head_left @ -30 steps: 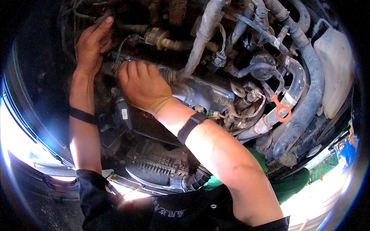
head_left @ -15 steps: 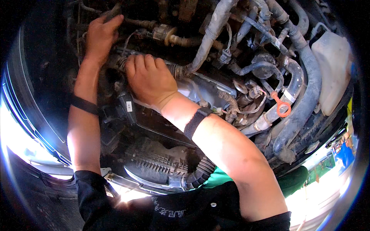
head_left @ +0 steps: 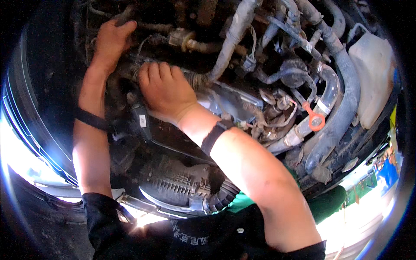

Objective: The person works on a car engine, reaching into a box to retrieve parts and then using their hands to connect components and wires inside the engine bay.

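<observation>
My left hand reaches deep into the engine bay at the upper left. Its fingers close round a dark hose-like piece, with the thumb lying along it. Lower and to the right, my right hand is curled down over the engine, knuckles up. Whatever its fingertips grip is hidden beneath the hand. Beside it runs a ribbed conduit, and a grey connector with a brass-coloured ring sits above. A black part with a white label lies below my hands.
Thick grey hoses curve down the right side, near an orange dipstick ring and a whitish plastic tank. A black ribbed air filter housing with a corrugated duct is close to my body.
The whole view has shifted slightly, so the engine parts appear a little further left. Both hands keep nearly the same places and grips.
</observation>
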A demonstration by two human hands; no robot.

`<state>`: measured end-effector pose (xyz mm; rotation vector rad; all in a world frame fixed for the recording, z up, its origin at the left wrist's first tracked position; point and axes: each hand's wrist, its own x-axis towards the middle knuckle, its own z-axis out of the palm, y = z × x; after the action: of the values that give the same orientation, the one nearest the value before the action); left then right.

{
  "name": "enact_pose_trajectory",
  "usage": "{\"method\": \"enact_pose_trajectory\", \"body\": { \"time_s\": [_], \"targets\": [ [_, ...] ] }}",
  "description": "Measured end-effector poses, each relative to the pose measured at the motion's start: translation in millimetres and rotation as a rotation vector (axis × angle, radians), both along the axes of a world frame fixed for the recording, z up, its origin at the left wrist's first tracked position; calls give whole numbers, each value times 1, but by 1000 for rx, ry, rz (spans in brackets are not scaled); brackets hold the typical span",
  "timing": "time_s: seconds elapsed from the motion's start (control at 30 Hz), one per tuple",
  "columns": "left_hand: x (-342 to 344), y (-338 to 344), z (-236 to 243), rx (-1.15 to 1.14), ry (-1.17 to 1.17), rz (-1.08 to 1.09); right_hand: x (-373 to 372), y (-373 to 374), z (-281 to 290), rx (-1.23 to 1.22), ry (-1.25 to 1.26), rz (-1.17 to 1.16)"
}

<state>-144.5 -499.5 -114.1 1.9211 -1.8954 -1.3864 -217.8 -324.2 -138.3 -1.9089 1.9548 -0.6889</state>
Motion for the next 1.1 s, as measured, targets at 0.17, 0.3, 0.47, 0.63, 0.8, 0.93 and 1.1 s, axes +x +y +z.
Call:
{"method": "enact_pose_trajectory", "body": {
  "time_s": [0.17, 0.3, 0.47, 0.63, 0.8, 0.93, 1.1],
  "targets": [
    [6, -4, -9, -22, -12, -23, -5, -7, -7, -101, 61, -34],
    [8, 9, -16, -385, -149, -208, 4, 1, -3, -73, 114, -33],
    [8, 5, -22, -302, -110, -159, -4, -7, 2, -9, 141, -4],
    [22, 31, 10, -347, 217, 117, 5, -6, 3, 21, 113, 14],
    [89, 116, 17, -489, 400, 840, -4, -7, -1, -1, 135, -7],
    [120, 194, -37, -262, -311, 868, 1, -4, 2, -6, 158, -8],
    [87, 210, -96, -231, -286, 982, 3, -7, 5, 16, 154, 15]
  ]
}}
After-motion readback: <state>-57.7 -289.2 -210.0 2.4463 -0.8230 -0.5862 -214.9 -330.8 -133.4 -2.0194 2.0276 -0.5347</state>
